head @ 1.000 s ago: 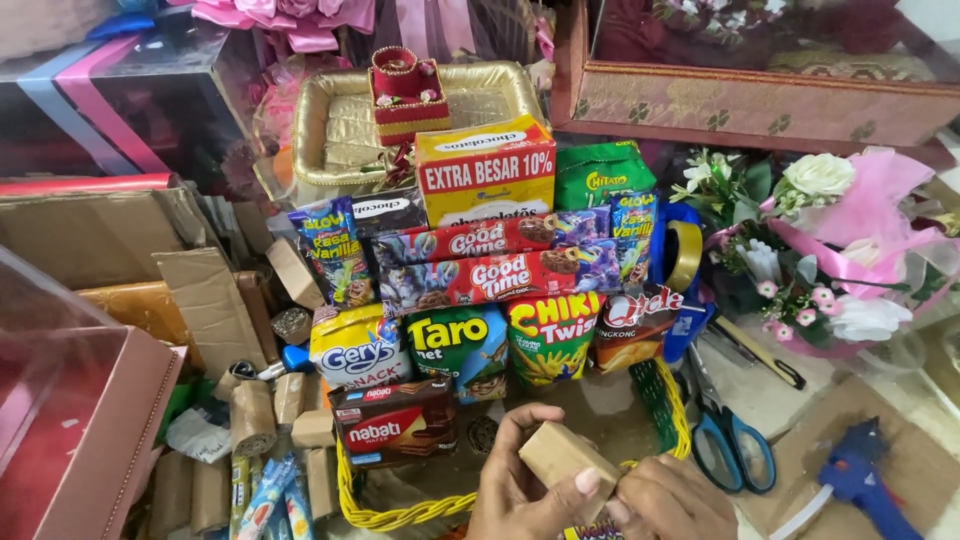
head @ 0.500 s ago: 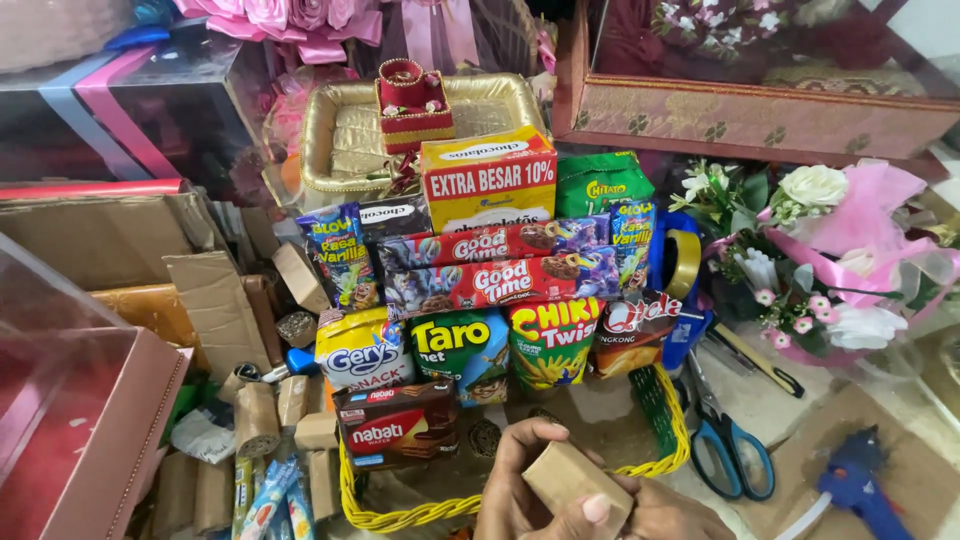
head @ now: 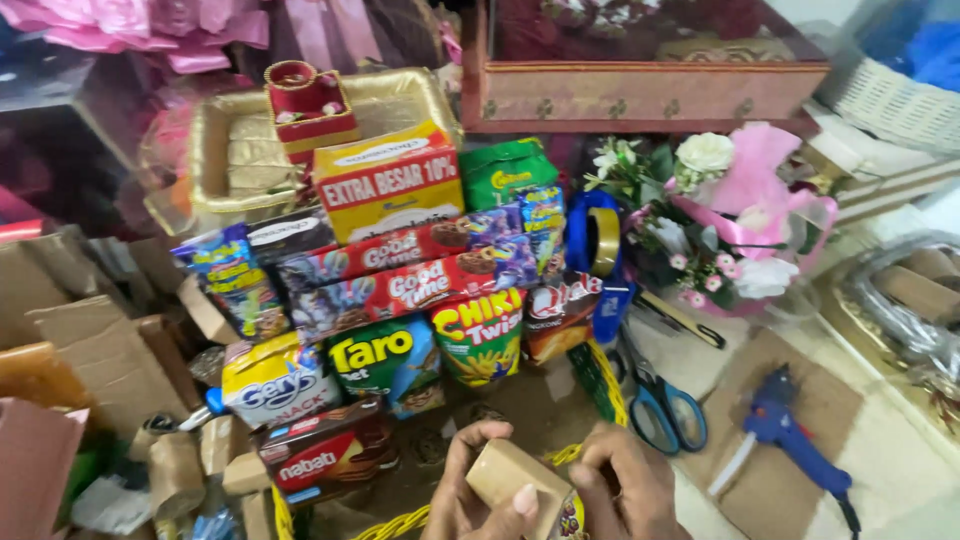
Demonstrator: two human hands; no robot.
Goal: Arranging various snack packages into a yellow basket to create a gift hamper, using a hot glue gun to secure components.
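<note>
Hands, left hand and right hand, grasp cardboard block, long axis slanting down-right.

We see snack packets stacked in the basket, scissors just right of it, the glue gun farther right, flowers beyond both.

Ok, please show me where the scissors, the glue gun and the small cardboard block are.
scissors [head: 668, 418]: head view, on the blue handles.
glue gun [head: 787, 433]: head view, on the blue body.
cardboard block [head: 512, 474]: head view, on its top face, between both hands.
</note>
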